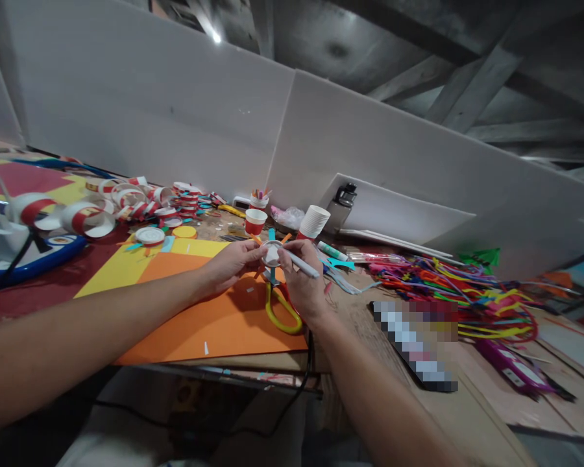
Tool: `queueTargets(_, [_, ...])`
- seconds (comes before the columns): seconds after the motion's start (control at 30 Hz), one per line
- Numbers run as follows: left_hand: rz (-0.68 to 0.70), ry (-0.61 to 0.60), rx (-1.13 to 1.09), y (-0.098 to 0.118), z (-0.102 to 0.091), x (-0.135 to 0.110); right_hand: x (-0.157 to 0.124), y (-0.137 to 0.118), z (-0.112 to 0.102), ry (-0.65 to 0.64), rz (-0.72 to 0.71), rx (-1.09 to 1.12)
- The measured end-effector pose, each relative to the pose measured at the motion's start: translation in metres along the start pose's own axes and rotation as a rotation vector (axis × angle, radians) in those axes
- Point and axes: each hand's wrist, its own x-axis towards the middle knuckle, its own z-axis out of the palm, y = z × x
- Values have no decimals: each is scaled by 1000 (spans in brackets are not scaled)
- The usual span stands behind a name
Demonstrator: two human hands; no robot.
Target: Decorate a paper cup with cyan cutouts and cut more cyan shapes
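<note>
My left hand (233, 263) pinches a small round white paper-cup piece (272, 254) with coloured strips sticking out around it, held just above the orange paper sheet (214, 324). My right hand (302, 285) is closed around a white pen or marker (302, 264), its tip at the round piece. Yellow-handled scissors (279, 311) lie on the orange sheet directly under my hands.
A red-and-white paper cup (255, 222), a stack of white cups (314, 222) and a glue tube (331, 251) stand behind my hands. Cut cup rings (141, 201) are piled at the back left. Coloured pipe cleaners (467, 292) are heaped on the right, a yellow sheet (121, 266) on the left.
</note>
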Motion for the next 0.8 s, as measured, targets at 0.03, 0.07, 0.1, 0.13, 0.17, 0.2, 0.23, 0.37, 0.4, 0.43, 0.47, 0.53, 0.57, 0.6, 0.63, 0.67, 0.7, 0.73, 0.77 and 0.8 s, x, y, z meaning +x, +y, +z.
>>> queueTargets(0.03, [3, 4, 9, 0, 0, 0, 0, -1, 0, -2, 4, 4])
queueTargets(0.07, [6, 8, 17, 0, 0, 0, 0, -2, 0, -4, 7, 9])
queueTargets(0.1, [7, 11, 23, -1, 0, 0, 0, -2, 0, -4, 9, 12])
queueTargets(0.13, [8, 13, 29, -1, 0, 0, 0, -2, 0, -7, 8, 15])
queueTargets(0.17, [6, 13, 32, -1, 0, 0, -1, -2, 0, -11, 4, 15])
queueTargets(0.2, [7, 13, 34, -1, 1, -1, -1, -1, -1, -15, -4, 9])
queueTargets(0.23, [8, 13, 35, -1, 1, -1, -1, -1, -1, -18, -12, 3])
queueTargets(0.37, [9, 19, 47, 1, 4, -3, -1, 1, -1, -17, -29, -4])
queueTargets(0.4, [8, 20, 51, 1, 4, -3, -1, 0, -1, -18, -26, -1])
queueTargets(0.43, [9, 22, 55, 2, 4, -3, -1, 0, -1, -18, -21, 2])
queueTargets(0.47, [11, 23, 56, 2, 4, -3, -1, -1, -1, -18, -17, 2])
queueTargets(0.53, [14, 23, 55, 1, 4, -3, -2, -3, -1, -17, -11, 2])
queueTargets(0.57, [14, 22, 53, 1, 4, -3, -2, -4, -1, -17, -10, 0])
queueTargets(0.6, [14, 22, 51, 1, 4, -3, -2, -5, -1, -17, -10, -1])
queueTargets(0.63, [13, 21, 49, 1, 4, -3, -2, -6, -1, -18, -10, -4])
queueTargets(0.67, [12, 20, 48, 1, 4, -3, -2, -6, -1, -18, -10, -6])
queueTargets(0.7, [10, 21, 47, 2, 4, -3, -2, -7, -1, -17, -9, -10])
queueTargets(0.73, [7, 22, 47, 2, 4, -3, -2, -7, -1, -16, -10, -16])
queueTargets(0.77, [4, 23, 46, 2, 4, -3, -2, -7, -1, -16, -12, -23])
queueTargets(0.8, [1, 26, 47, 3, 4, -4, -2, -7, -1, -14, -15, -28])
